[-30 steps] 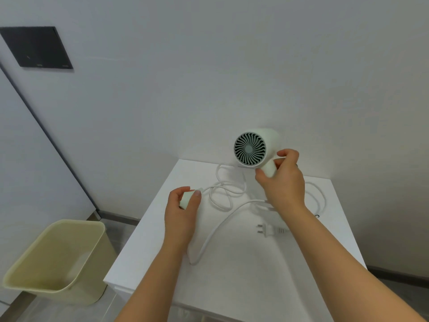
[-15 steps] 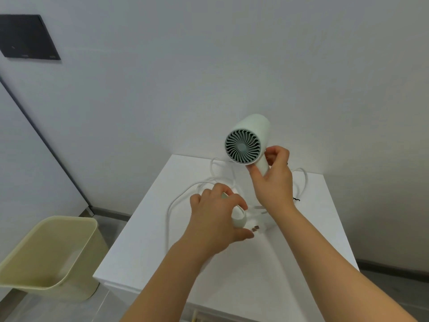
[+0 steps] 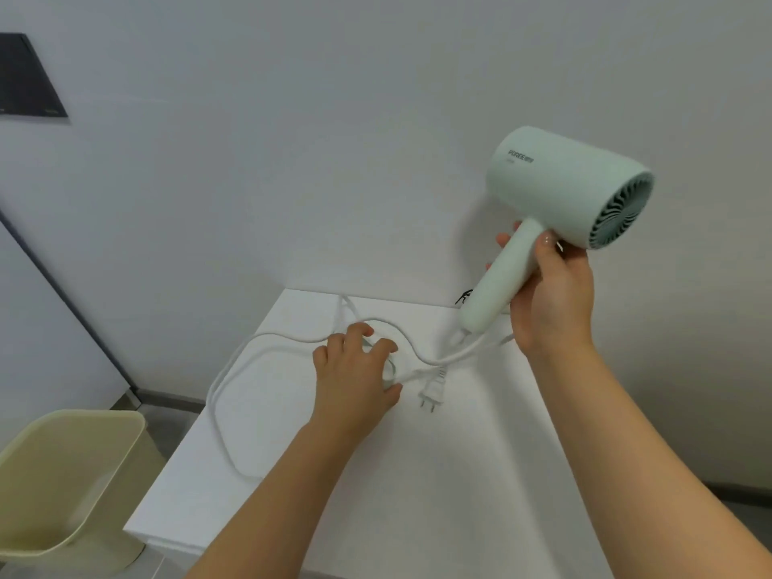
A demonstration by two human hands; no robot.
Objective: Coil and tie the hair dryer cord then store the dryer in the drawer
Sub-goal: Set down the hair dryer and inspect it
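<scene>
My right hand grips the handle of the pale green hair dryer and holds it up in the air at the right, its grille turned to the right. The white cord runs from the handle's foot down onto the white cabinet top and lies there in a wide loose loop. My left hand rests on the top with its fingers curled over the cord and a small pale round piece. The plug lies just right of that hand. No drawer is in sight.
A small black thing lies at the back of the top, partly hidden by the dryer handle. A yellowish bin stands on the floor at the left. The wall is right behind, with a dark panel at upper left.
My right hand has swung the dryer up and to the right, turning its grille away from me. My left hand has come down on the cord beside the plug.
</scene>
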